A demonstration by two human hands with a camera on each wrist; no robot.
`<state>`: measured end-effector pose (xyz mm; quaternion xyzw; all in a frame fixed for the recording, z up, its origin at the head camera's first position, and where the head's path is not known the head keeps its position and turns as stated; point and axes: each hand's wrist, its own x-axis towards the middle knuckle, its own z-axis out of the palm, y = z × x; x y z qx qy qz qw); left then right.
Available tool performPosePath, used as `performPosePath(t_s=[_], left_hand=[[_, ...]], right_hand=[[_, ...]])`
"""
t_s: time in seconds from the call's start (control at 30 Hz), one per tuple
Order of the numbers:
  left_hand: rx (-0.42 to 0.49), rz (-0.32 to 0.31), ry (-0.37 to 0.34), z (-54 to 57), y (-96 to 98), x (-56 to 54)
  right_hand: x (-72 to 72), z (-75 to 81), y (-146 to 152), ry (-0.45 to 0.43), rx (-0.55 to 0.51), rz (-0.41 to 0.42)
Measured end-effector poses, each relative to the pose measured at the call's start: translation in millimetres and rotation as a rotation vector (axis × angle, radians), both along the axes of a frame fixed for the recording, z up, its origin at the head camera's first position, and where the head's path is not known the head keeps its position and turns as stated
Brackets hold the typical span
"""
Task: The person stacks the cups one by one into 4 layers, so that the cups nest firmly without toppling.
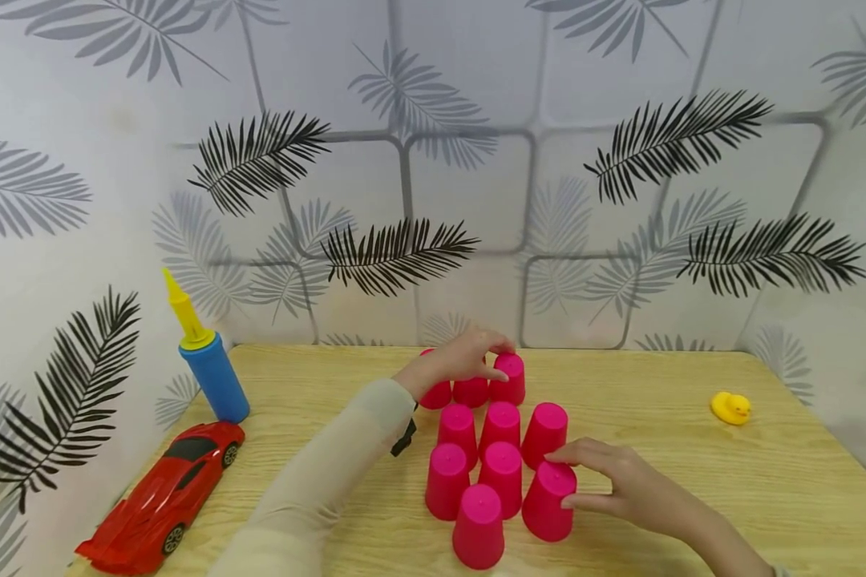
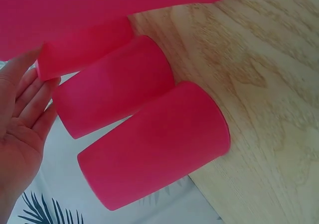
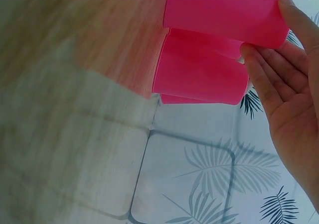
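Note:
Pink cups stand upside down on the wooden table, grouped in rows. My left hand (image 1: pixel 465 357) reaches over the back row and pinches the top of its rightmost cup (image 1: pixel 508 390) between thumb and fingers. In the left wrist view, that cup (image 2: pixel 89 50) lies beyond two nearer back-row cups. My right hand (image 1: pixel 631 489) pinches the upper part of the cup (image 1: pixel 548 513) at the front right of the group, thumb on the near side. The right wrist view shows this cup (image 3: pixel 224 12) between thumb and fingers. A single cup (image 1: pixel 479 533) stands nearest me.
A red toy car (image 1: pixel 169 497) sits at the left edge, with a blue and yellow hand pump (image 1: pixel 215 373) upright behind it. To the right is a yellow rubber duck (image 1: pixel 730 408). The leaf-patterned wall (image 1: pixel 462 192) rises behind the table (image 1: pixel 642 393).

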<state>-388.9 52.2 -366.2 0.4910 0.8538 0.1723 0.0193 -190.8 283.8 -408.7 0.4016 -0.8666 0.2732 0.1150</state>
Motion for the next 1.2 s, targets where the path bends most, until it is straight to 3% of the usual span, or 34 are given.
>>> performPosePath(t_s=[0.5,0.73,0.9,1.03,1.2], left_hand=[[-0.111,0.057,0.095,-2.2,8.1,-2.9],[-0.102,0.114,0.052,-1.2,6.1,-0.3],[0.056,0.168,0.027,9.8,-17.0,10.2],[0.271,0.216,0.024,17.2,-43.7,23.5],[0.498,0.298,0.010,17.7,-81.2,44.1]], right_hand=[[0.7,1.3,-1,-0.032,-0.002,-0.001],[0.3,1.8,-1,-0.033,0.002,-0.001],[1.3,1.7,1,0.010,0.003,-0.019],[5.4,2.0,11,0.092,-0.026,-0.042],[7.1,1.6,37,0.179,-0.091,-0.085]])
